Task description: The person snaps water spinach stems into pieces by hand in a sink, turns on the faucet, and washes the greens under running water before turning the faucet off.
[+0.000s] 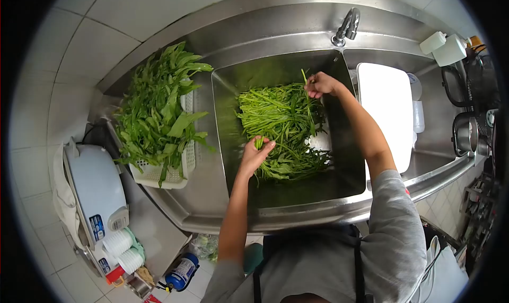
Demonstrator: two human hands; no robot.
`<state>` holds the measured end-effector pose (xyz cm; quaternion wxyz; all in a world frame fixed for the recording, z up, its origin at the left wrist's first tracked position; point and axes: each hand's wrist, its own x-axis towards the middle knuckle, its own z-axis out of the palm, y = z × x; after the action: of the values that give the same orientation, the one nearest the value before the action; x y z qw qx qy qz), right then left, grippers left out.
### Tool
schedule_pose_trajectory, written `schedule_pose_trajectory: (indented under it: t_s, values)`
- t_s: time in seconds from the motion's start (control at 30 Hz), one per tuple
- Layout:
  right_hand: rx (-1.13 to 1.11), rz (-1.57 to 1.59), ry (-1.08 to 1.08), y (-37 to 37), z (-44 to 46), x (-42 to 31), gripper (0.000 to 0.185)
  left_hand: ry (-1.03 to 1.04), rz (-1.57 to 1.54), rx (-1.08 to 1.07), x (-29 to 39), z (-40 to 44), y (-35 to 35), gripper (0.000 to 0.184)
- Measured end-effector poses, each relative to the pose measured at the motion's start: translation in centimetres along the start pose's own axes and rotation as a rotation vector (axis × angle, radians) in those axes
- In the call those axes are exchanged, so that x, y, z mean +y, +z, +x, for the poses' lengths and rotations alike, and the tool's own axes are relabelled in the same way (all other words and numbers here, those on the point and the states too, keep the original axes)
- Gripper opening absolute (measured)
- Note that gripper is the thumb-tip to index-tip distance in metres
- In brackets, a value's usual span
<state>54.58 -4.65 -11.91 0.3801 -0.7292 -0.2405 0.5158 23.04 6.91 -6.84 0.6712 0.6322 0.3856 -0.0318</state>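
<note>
Leafy green stems lie in a heap in the steel sink basin. At the near left side of the heap, my left hand is closed around a few green stems. My right hand is above the heap's far right side, its fingers pinched on a thin green stalk that sticks up beside them. To the left of the basin, a white plastic basket is piled high with leafy greens.
A faucet rises behind the basin. A white board lies over the right basin, with white bottles at the far right. On the lower left stand a grey-blue appliance, stacked white cups and a blue canister.
</note>
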Motion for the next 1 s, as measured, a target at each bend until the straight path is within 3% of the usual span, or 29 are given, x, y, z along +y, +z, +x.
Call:
schedule_pose_trajectory:
  t_s: [0.23,0.3,0.47,0.5,0.6,0.7,0.8,0.9,1.0]
  values:
    - [-0.255,0.330,-0.113,0.1,-3.7,-7.0,0.017,0.081,0.172,0.046,2.2,-1.1,-0.6,0.038]
    - [-0.292,0.311,-0.119,0.7,-3.4,-7.0,0.020,0.159,0.149,0.075,1.0,-1.0,-1.1,0.035]
    - [-0.355,0.130,-0.112,5.8,-1.7,-3.0,0.020,0.028,0.363,0.061,-0.1,-1.0,-2.3,0.045]
    - [-0.431,0.089,-0.085,7.8,-1.6,-1.4,0.024,0.049,0.394,0.025,-0.3,-1.1,-2.4,0.046]
    - [-0.702,-0.192,0.357,13.1,-1.6,2.3,0.057,0.016,0.529,-0.057,-0.8,-1.4,-2.8,0.053]
    - [-0.404,-0.614,0.461,15.2,1.9,3.7,0.046,0.050,0.726,-0.140,-2.8,-1.1,-2.7,0.053]
    - [0.228,-0.911,0.060,16.4,6.5,7.1,0.044,0.014,0.804,-0.240,-3.4,-0.7,-2.2,0.048]
    - [0.404,-1.014,-0.034,16.7,10.7,8.2,0.046,-0.008,0.848,-0.212,-0.9,-1.5,-1.8,0.046]
    - [0.309,-0.989,0.082,16.2,13.4,9.0,0.040,-0.059,0.858,-0.192,0.9,-2.1,-2.2,0.045]
